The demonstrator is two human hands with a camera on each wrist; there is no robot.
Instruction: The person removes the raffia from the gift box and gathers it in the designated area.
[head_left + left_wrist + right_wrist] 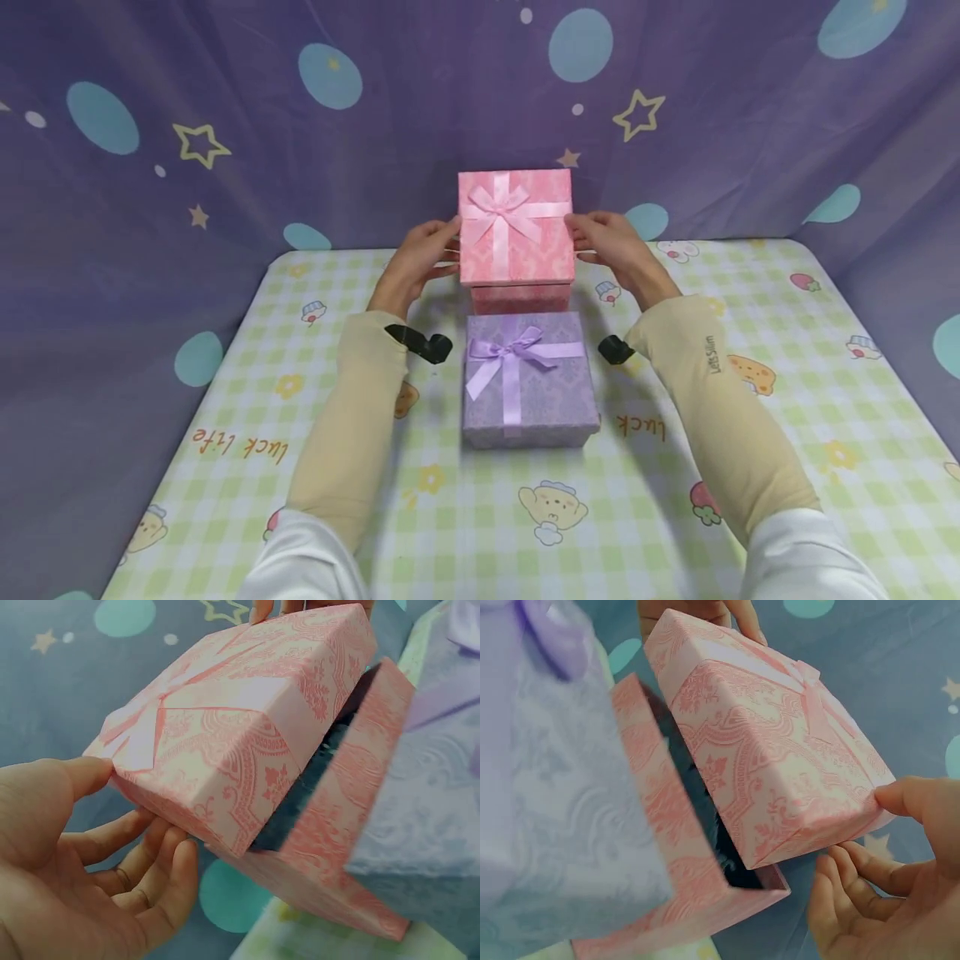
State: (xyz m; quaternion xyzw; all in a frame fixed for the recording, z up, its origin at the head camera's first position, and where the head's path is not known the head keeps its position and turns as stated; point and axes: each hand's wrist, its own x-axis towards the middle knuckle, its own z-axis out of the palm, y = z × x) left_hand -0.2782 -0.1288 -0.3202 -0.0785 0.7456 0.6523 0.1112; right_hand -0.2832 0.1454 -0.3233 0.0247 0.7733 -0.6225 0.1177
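Between both hands is a pink patterned gift box lid [517, 250] with a pink ribbon bow. My left hand [420, 258] pinches its left side; my right hand [615, 246] pinches the right side. In both wrist views the lid is tilted and raised off the pink box base [352, 772], leaving a gap. Through that gap the base's dark interior [697, 787] shows; its contents are unclear. In front of the pink box stands a purple gift box [528, 383], lid on, topped with a purple ribbon bow.
A green checked tablecloth [480, 517] with cartoon prints covers the table. Behind it hangs a purple curtain [450, 100] with stars and blue ovals, close to the pink box. Black wrist cameras [431, 346] stick out from both sleeves near the purple box.
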